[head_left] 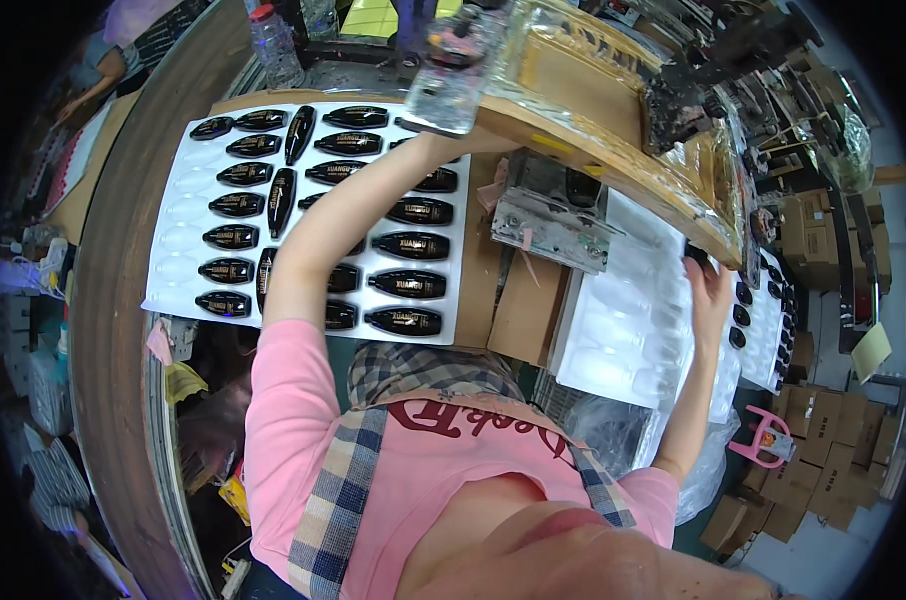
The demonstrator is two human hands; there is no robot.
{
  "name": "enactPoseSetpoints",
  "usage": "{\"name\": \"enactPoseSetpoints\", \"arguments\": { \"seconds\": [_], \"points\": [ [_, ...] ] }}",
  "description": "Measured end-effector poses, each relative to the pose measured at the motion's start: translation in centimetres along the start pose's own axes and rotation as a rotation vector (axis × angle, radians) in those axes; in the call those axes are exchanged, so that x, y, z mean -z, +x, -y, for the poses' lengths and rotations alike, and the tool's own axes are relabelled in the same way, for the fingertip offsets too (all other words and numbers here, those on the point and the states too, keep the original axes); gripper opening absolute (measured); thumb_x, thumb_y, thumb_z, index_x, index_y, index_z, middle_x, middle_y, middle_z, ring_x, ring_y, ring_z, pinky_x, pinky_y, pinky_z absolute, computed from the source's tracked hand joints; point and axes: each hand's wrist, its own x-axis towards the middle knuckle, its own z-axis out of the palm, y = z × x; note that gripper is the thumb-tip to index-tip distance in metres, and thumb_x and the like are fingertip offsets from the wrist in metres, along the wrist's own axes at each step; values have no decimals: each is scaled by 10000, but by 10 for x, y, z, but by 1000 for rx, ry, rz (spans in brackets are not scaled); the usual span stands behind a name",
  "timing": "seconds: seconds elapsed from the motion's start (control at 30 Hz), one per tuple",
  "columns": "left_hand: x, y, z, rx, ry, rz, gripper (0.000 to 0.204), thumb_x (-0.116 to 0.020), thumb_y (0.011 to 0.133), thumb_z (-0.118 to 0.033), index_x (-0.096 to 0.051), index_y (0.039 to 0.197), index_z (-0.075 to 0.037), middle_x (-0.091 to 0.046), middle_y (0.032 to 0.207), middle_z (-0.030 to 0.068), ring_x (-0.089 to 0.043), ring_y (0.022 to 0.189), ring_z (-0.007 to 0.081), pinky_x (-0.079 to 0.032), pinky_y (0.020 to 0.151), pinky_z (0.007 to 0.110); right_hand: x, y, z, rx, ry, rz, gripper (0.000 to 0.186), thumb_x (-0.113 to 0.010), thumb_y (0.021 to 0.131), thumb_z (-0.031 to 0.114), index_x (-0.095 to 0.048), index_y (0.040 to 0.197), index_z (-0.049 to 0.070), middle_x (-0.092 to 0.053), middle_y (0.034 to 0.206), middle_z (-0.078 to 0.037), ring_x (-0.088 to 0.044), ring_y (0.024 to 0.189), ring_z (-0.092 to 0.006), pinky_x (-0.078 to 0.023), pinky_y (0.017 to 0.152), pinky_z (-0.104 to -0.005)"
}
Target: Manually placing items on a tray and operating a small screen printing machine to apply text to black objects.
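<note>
Right hand half curled, fingertips at black piece beside right-hand white tray; pinch or mere touch, couldn't tell. Left hand under wooden frame, fingers hidden, grip unreadable. Second black piece sat in metal fixture, top covered. Left forearm blocked some printed bottles.

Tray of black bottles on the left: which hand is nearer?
Left. The left hand is by the upper right corner of the bottle tray, partly hidden at the wooden frame; the right hand is far across, by other white trays.
</note>
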Motion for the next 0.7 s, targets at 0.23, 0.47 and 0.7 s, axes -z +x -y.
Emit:
{"name": "enactPoseSetpoints", "arguments": {
  "seconds": [0.23,0.47,0.7],
  "points": [
    [10,24,-10,206,-557,-75,231,-546,812,-126,-581,1015,-22,-614,902,71,-579,812,145,-452,749,255,-79,28,57,245,-75,151,286,-679,727,207,-595,899,-6,-595,862,-76,-542,775,-145,-431,702,-268],
    [97,-31,59,301,-697,-368,246,-592,794,-116,-586,1020,-18,-620,901,73,-579,810,106,-459,739,232,-125,30,67,265,-158,298,335,-677,722,206,-573,945,-21,-585,802,-84,-529,699,-154,-418,662,-268],
    [236,-196,199,758,-106,-868,258,-634,759,-119,-578,989,-16,-624,844,84,-598,741,132,-489,682,237,-51,23,-1,211,-442,43,447,-577,810,235,-458,1138,-44,-534,1094,-176,-496,1029,-266,-338,906,-345]
  ]
}}
